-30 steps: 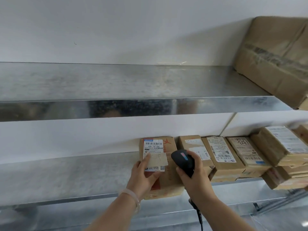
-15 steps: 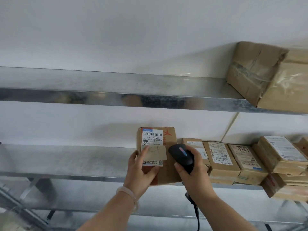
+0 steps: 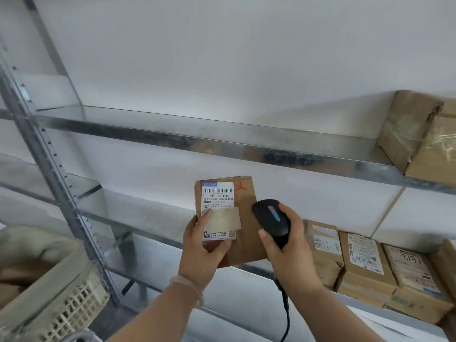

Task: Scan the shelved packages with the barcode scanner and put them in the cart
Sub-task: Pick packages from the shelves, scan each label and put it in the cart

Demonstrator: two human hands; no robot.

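Note:
My left hand (image 3: 201, 253) grips a small brown cardboard package (image 3: 246, 213) from below, thumb on its white barcode label, holding it upright in front of the metal shelf (image 3: 148, 218). Right beside it, my right hand (image 3: 288, 250) holds the black barcode scanner (image 3: 271, 219), whose head points up toward the label and whose cable hangs down. More labelled brown packages (image 3: 365, 265) lie in a row on the same shelf at the right. A beige plastic basket (image 3: 61, 302) of the cart shows at the lower left.
A large taped cardboard box (image 3: 424, 137) sits on the upper shelf (image 3: 222, 137) at the right. A perforated steel upright (image 3: 49, 156) runs down the left side. White wall lies behind the shelves.
My left hand lifted the package off the shelf and drew it left, away from the row. The scanner hand followed. The view swung left, bringing the basket into sight.

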